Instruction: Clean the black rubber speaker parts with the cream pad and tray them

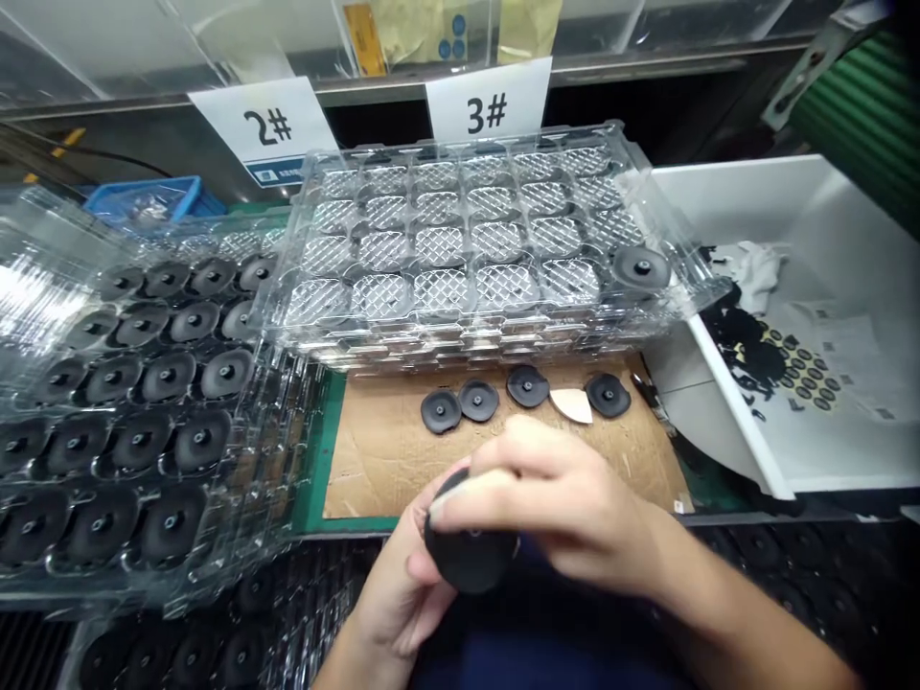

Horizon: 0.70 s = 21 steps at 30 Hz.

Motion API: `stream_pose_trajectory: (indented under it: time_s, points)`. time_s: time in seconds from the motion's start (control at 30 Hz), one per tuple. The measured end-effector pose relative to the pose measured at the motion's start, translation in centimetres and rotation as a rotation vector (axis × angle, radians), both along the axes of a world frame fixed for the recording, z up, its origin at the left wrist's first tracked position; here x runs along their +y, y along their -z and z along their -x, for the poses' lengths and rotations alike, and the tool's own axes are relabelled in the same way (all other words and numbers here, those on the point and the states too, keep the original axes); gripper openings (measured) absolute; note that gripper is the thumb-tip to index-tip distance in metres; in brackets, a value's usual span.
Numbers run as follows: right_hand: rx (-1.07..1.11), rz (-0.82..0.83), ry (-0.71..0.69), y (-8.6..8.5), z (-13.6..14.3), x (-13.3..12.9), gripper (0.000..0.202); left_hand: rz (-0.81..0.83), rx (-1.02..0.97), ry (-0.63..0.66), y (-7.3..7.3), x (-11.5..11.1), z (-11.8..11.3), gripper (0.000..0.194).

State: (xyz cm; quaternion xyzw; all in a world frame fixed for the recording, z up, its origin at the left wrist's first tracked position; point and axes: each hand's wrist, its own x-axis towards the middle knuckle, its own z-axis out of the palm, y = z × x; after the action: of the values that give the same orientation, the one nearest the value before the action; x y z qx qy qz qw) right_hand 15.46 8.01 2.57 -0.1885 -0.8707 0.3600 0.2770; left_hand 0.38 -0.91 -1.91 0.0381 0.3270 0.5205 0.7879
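Observation:
Close to my body, my left hand grips a round black disc from below and behind, its thumb against the rim. Across the disc's upper face lie the bent fingers of my right hand, somewhat blurred; whether they pinch anything small is hidden. Beyond my hands, several similar black discs with a small central stud, one of them this disc, rest on a cardboard sheet. Between two of them lies a cream wedge-shaped pad.
Behind the cardboard stands a stack of clear compartment trays, with one disc at its right. Filled trays are on the left. A white bin with black scraps and a green ribbed hose occupy the right.

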Motion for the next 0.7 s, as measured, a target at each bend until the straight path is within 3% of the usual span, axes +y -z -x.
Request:
stream_pose_trajectory:
  time_s: [0.07, 0.17, 0.3, 0.37, 0.43, 0.53, 0.63, 0.7]
  points:
    - [0.010, 0.133, 0.173, 1.7, -0.4, 0.2, 0.027, -0.032, -0.094, 0.026, 0.1, -0.3, 0.5, 0.053]
    - [-0.120, 0.289, 0.408, 6.0, -1.1, -1.4, 0.028, -0.035, -0.155, 0.010, 0.4, -0.8, 1.3, 0.059]
    - [-0.273, 0.373, 0.396, 11.7, -1.7, -4.1, 0.025, -0.044, -0.186, 0.004, 0.7, -1.0, 1.6, 0.056]
    - [-0.283, 0.378, 0.416, 12.5, -2.0, -4.4, 0.025, -0.051, -0.201, 0.022, 0.7, -0.8, 1.5, 0.053]
    - [-0.278, 0.380, 0.486, 11.0, -2.2, -3.9, 0.025, -0.063, -0.206, 0.035, 0.7, -0.6, 1.2, 0.052]
    - [-0.165, 0.300, 0.547, 6.0, -2.1, -2.8, 0.026, -0.050, -0.168, 0.051, 0.7, -0.4, 0.8, 0.057]
    - [0.036, -0.022, 0.265, 1.3, -1.2, -2.1, 0.030, -0.008, -0.043, 0.054, 0.9, -0.5, 0.4, 0.053]
    - [0.002, -0.122, 0.081, -0.1, -0.5, -1.9, 0.030, -0.019, 0.036, 0.038, 1.1, -0.6, 0.3, 0.051]
